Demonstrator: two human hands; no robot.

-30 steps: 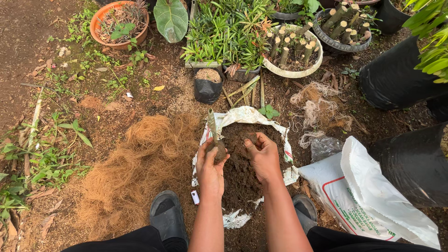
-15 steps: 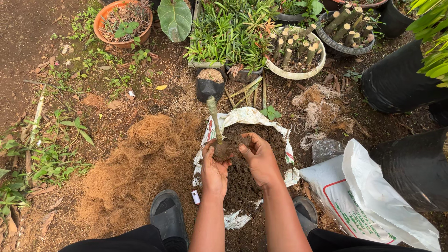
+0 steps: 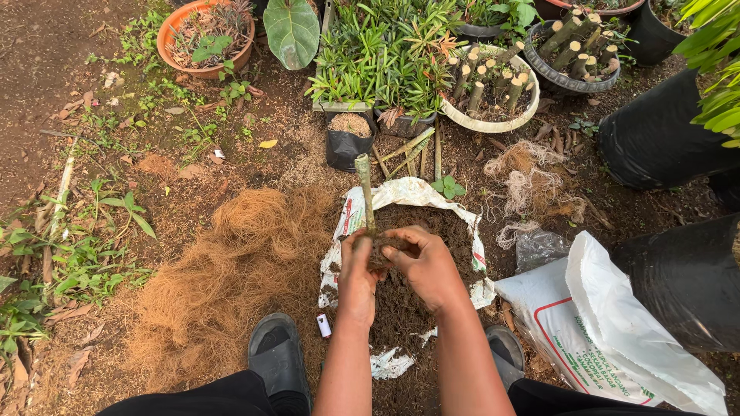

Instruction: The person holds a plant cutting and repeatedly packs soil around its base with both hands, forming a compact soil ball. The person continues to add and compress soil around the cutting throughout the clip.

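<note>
Stem cutting [image 3: 364, 192] now stands upright in your grip, raised from the soil heap [image 3: 408, 308] since a second ago. Your left hand [image 3: 356, 273] closes round its base; your right hand [image 3: 426, 266] cups soil against it. Beyond lies the black grow bag [image 3: 348, 142].

Single head-worn view; I see no second view to overlap with it. From where I watch, the camera sits above the person's forearms and looks steeply down and forward at the ground. The left hand [image 3: 357, 271] and right hand [image 3: 426, 266] lie close, just below frame centre. Shoes [image 3: 276, 353] mark the near lower edge; potted plants [image 3: 385, 58] line the far upper edge.
</note>
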